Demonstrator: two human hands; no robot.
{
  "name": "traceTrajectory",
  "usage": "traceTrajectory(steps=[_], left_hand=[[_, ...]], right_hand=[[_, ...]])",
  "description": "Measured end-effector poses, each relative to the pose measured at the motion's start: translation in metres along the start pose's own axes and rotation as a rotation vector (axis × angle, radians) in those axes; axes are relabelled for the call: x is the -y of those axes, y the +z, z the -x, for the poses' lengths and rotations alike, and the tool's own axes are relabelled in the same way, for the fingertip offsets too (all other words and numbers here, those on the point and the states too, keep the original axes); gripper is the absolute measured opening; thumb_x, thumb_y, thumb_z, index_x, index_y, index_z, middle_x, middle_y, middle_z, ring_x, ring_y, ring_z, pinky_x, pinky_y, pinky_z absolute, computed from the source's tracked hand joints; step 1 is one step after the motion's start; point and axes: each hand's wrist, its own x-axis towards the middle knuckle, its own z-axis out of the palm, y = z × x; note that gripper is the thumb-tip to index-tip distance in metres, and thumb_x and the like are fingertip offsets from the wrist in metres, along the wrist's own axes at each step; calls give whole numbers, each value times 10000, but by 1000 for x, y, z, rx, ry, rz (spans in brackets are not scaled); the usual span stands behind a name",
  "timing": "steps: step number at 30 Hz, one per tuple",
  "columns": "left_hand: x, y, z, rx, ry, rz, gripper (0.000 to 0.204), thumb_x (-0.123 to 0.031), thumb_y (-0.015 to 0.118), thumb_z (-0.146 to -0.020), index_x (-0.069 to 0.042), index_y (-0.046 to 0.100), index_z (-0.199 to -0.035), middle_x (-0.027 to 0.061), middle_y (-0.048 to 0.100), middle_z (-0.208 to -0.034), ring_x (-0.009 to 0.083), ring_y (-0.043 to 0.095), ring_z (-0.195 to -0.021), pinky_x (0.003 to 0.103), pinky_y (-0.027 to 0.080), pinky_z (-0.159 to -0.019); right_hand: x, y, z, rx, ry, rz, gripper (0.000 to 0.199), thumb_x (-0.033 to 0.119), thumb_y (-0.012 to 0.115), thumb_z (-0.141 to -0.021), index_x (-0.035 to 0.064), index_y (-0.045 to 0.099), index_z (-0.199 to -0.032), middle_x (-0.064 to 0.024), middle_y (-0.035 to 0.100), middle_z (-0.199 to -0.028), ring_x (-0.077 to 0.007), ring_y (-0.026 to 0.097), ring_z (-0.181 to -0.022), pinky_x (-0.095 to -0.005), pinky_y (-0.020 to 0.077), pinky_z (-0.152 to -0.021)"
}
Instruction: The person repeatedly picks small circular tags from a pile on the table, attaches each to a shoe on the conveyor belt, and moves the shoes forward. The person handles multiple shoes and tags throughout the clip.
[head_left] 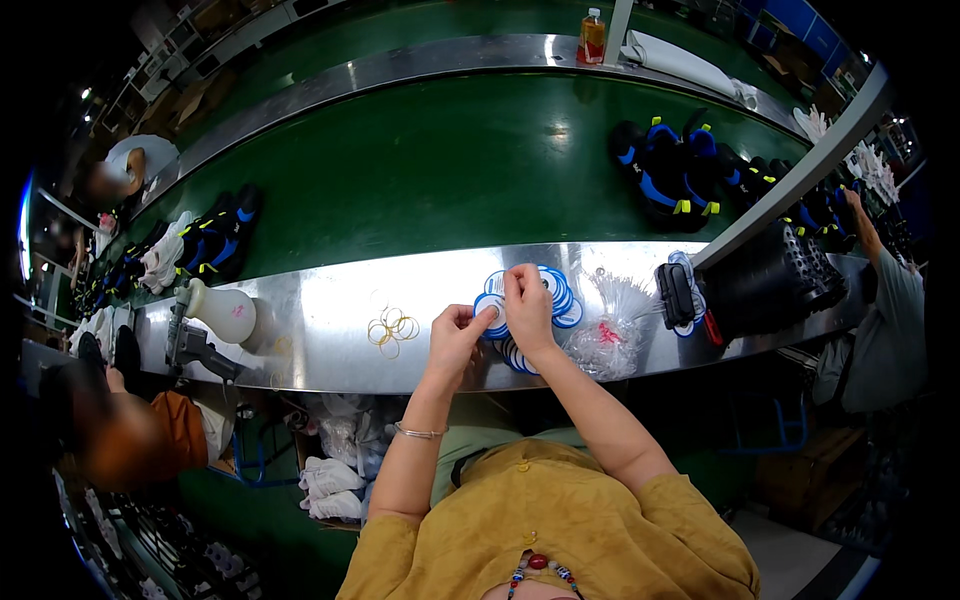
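While the left hand (455, 338) pinches 1 round tag (489, 301), keep it steady; whether the right hand (530, 314) pinches anything, I cannot tell.

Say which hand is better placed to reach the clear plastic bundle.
Probably the right hand: it is nearer the clear plastic bundle, while the left hand is farther left, holding a round tag.
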Motion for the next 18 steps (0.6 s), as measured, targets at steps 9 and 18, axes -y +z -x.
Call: traceTrajectory(steps=[9,18], left_hand=[[-16,-5,-32,-92,54,20,309,-250,722,-821,20,599,-905,20,573,-707,54,469,-543,180,363,-463],[-12,7,-90,-69,102,-316,342,-253,722,-806,45,608,-927,77,603,-741,136,568,-630,242,463,-531]], right_hand=[[-8,-11,-14,-219,49,-318,94,104,531,-940,12,516,-932,-10,536,-701,-57,467,-596,-216,384,-519],[33,-45,-15,-304,71,-455,99,131,535,-952,35,519,-938,23,506,-683,-14,396,-536,-165,311,-456]])
